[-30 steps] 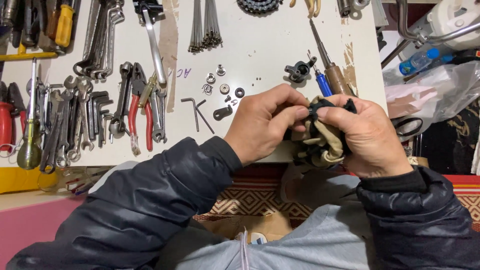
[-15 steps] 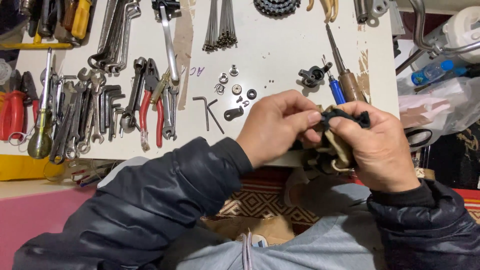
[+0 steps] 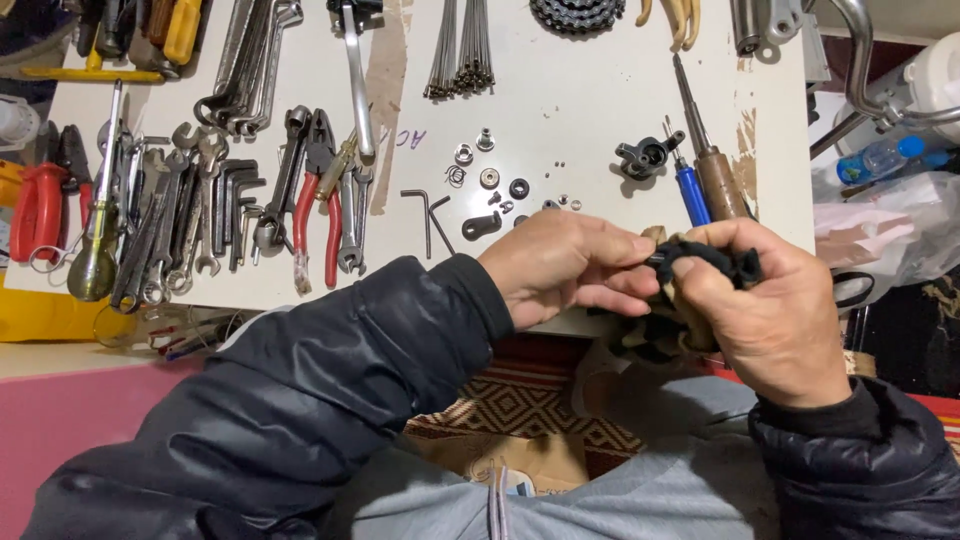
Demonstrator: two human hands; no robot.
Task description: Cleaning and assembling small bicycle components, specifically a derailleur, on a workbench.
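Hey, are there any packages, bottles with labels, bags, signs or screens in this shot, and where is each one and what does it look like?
Plastic bottle: far right past the board's edge, lying tilted, clear with blue cap and blue label.
Plastic bag: right edge, just below the bottle, crumpled, translucent white.
Faint handwriting: on the white board, small pale marking beside the pliers.
No signs or screens show.
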